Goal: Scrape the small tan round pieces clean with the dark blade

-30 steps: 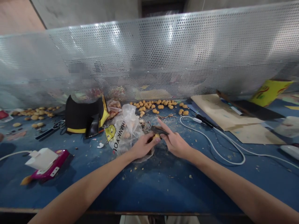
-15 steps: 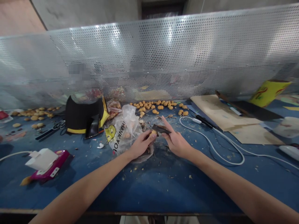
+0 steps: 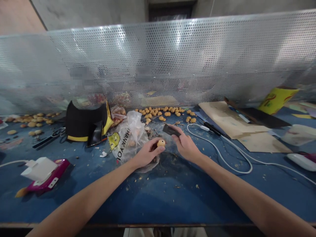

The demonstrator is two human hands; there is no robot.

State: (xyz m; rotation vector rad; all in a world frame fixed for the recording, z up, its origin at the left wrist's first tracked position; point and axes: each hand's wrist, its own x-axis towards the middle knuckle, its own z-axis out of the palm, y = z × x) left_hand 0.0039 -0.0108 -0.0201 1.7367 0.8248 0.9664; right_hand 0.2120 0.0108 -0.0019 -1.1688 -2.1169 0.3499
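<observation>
Along the far edge of a blue tabletop [image 3: 158, 200] stands a perforated metal screen [image 3: 158, 65], with a scatter of small orange-yellow balls [image 3: 160, 112] before it. Near the tabletop's middle, the left hand [image 3: 148, 153], just beside a clear plastic THANK YOU bag [image 3: 129, 138], pinches one orange-yellow ball [image 3: 161, 143] between thumb and curled fingertips [image 3: 158, 148], while the right hand [image 3: 187, 147] holds its straight, close-set fingers [image 3: 179, 134] against a flat dark blade [image 3: 170, 130], just apart from the ball.
</observation>
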